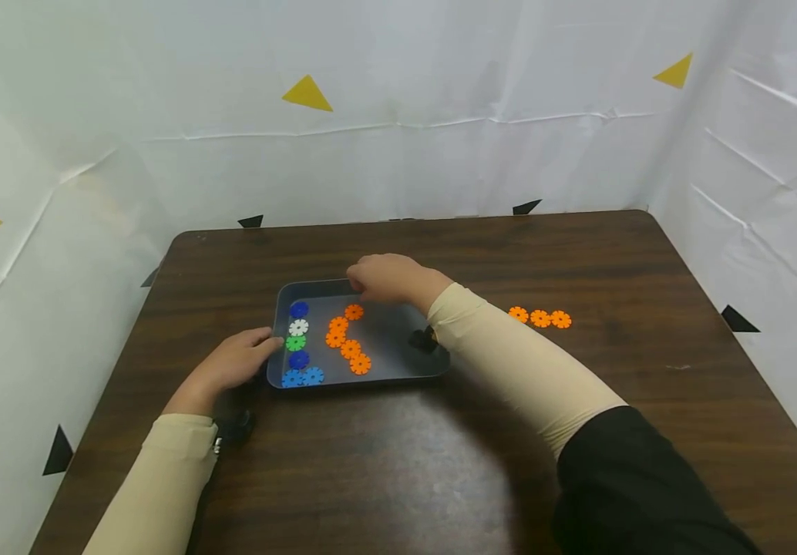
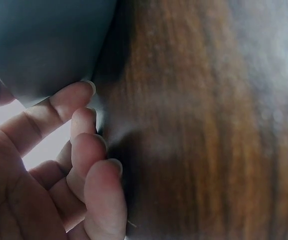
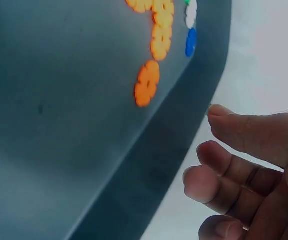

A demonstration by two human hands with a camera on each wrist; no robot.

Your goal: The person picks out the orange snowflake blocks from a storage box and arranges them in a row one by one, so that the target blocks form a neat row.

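Left hand point(image 2: 58, 165) fingertips touching tray point(image 2: 43, 40) corner, grip released — right hand point(image 3: 254, 170) loosely curled, empty, beside far rim, head view shows orange gears point(image 1: 540, 317) outside.

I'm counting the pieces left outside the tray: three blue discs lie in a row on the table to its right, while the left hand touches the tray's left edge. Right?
Not quite: the three discs on the table right of the tray are orange, not blue, as the head view shows. The left hand does touch the tray's left edge.
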